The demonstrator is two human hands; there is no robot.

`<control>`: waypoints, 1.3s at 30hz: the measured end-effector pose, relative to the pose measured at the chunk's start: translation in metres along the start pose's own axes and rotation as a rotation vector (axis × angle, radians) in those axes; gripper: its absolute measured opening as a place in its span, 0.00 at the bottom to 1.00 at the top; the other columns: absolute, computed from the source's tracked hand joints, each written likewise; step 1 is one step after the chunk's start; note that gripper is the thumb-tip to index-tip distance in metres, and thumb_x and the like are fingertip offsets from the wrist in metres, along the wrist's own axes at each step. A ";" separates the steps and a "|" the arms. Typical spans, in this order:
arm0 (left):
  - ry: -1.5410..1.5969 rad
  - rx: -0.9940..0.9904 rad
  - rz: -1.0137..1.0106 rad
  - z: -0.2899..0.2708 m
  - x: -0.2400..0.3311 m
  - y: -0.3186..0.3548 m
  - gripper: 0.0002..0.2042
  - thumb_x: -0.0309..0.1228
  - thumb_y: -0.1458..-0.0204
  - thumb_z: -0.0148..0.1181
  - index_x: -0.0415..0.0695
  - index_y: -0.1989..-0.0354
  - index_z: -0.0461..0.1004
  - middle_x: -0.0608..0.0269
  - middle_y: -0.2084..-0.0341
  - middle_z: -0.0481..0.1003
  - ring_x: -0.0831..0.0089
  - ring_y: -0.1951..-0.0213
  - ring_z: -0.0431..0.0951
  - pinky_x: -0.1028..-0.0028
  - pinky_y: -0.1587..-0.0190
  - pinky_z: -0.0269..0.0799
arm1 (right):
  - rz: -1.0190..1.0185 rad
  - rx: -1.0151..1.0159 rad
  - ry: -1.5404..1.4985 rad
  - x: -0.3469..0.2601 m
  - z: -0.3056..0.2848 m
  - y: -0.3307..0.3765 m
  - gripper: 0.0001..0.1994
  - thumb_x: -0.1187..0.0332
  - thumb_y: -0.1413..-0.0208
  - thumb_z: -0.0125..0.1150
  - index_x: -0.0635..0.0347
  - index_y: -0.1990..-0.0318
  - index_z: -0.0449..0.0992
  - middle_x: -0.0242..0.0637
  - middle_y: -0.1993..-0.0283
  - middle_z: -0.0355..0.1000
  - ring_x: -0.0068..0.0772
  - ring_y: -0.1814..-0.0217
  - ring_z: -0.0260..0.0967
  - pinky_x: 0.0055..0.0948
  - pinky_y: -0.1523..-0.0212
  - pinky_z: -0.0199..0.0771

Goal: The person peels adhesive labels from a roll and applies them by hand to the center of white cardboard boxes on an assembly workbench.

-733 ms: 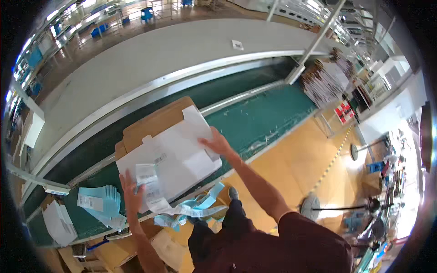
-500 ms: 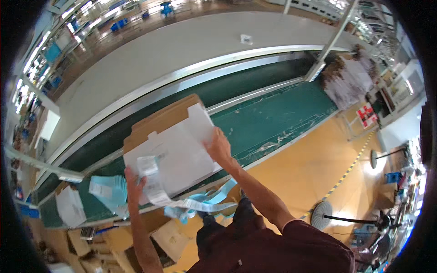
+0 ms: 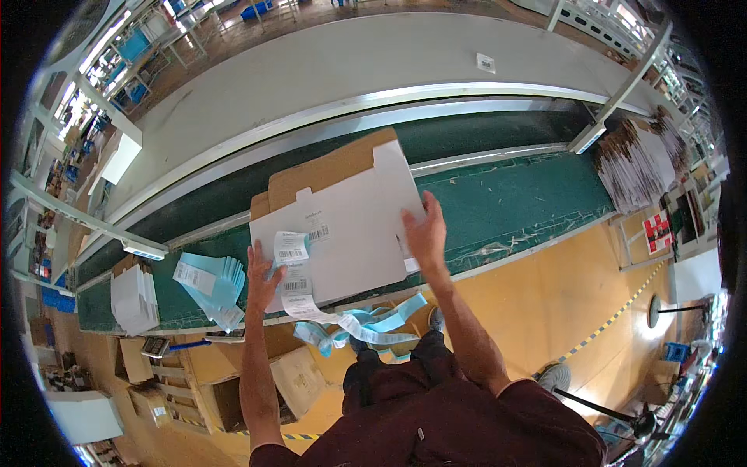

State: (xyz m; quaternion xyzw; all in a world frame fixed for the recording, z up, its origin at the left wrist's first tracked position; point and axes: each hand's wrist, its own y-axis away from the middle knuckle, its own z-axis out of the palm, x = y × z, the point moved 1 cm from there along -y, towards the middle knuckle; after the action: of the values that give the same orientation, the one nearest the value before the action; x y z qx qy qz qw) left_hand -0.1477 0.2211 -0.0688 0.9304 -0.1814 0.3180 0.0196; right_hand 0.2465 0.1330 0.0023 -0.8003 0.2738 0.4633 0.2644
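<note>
A flat white cardboard box blank (image 3: 354, 233), with brown inner flaps showing along its far side, lies across the green worktop. On its left part rests a strip of white printed labels (image 3: 298, 282), which trails over the near edge and shows a light blue backing. My left hand (image 3: 262, 280) is at the left edge of the blank, fingers stretched and thumb apart, close beside the label strip. At the right edge is my right hand (image 3: 426, 233), its fingers spread and slightly blurred. Whether it touches the cardboard I cannot tell.
Left on the green bench (image 3: 513, 194) lie a fan of light blue label sheets (image 3: 222, 280) and a stack of folded white cartons (image 3: 134, 300). A large pile of flat cardboard (image 3: 634, 163) stands at the far right. Open brown boxes (image 3: 296, 381) sit below the bench.
My right hand has opened away from the white flap at the blank's right edge. The fingers of my left hand have straightened. The whole view has shifted, and the blank appears farther right.
</note>
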 end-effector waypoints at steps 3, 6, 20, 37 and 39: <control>0.041 0.034 0.037 -0.002 0.001 0.007 0.22 0.36 0.48 0.66 0.35 0.48 0.77 0.49 0.26 0.48 0.48 0.25 0.39 0.57 0.27 0.43 | 0.255 -0.361 -0.398 0.025 -0.022 -0.016 0.24 0.65 0.42 0.65 0.68 0.41 0.70 0.45 0.46 0.74 0.33 0.46 0.72 0.34 0.49 0.74; 0.295 0.151 0.061 -0.002 0.053 0.024 0.17 0.32 0.45 0.64 0.37 0.50 0.77 0.47 0.34 0.64 0.57 0.31 0.59 0.63 0.33 0.57 | -0.244 -0.332 -1.018 0.146 -0.091 -0.038 0.23 0.56 0.35 0.57 0.63 0.40 0.70 0.36 0.45 0.73 0.30 0.45 0.70 0.33 0.38 0.68; 0.511 -0.108 -0.493 0.073 0.205 0.142 0.09 0.30 0.38 0.58 0.35 0.57 0.75 0.60 0.72 0.78 0.81 0.70 0.69 0.75 0.67 0.69 | 0.198 -0.056 1.021 0.412 -0.280 -0.145 0.28 0.57 0.38 0.62 0.72 0.39 0.70 0.53 0.44 0.75 0.38 0.44 0.73 0.35 0.42 0.72; 0.735 0.035 -0.253 0.016 0.185 0.109 0.10 0.24 0.43 0.63 0.39 0.54 0.78 0.51 0.64 0.80 0.68 0.62 0.80 0.71 0.58 0.74 | -0.036 -0.980 -0.275 -0.078 -0.014 0.105 0.10 0.75 0.46 0.69 0.62 0.56 0.80 0.37 0.61 0.79 0.25 0.61 0.76 0.28 0.62 0.77; 0.707 -0.109 -0.243 0.004 0.172 0.102 0.08 0.25 0.43 0.63 0.37 0.56 0.78 0.51 0.66 0.81 0.71 0.65 0.80 0.71 0.63 0.74 | -0.106 -0.918 -0.188 -0.087 0.000 0.111 0.11 0.77 0.48 0.70 0.63 0.56 0.80 0.38 0.61 0.79 0.26 0.61 0.77 0.26 0.61 0.77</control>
State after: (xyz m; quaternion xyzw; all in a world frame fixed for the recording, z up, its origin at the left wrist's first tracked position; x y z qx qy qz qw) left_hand -0.0553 0.0699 0.0228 0.7754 -0.0684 0.6049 0.1679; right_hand 0.1340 0.0712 0.0607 -0.8019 -0.0255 0.5928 -0.0700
